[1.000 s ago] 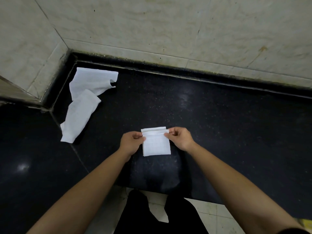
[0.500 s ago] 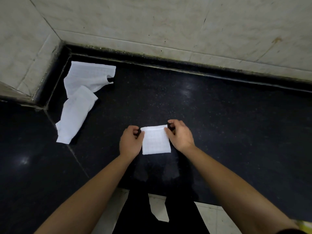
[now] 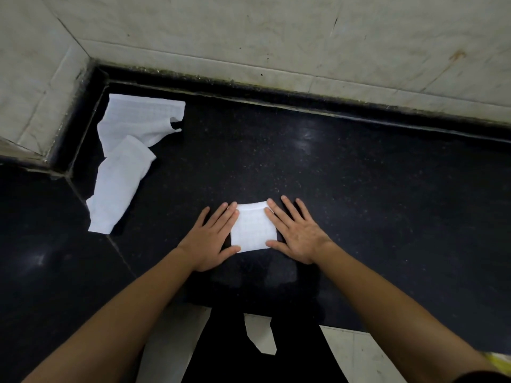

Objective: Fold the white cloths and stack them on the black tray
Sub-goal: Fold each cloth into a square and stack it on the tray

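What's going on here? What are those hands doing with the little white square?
A person is folding white cloths on a black counter. The left hand and the right hand lie flat with straight fingers, touching the two sides of a small folded cloth. Two more cloths are not folded yet, over by the far left corner: the rear cloth and the front cloth, which overlaps it.

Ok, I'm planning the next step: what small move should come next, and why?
Probably reach the left hand to the nearer loose cloth: the folded cloth lies flat and square between it and the right hand, both open, and the farther loose cloth also waits unfolded.
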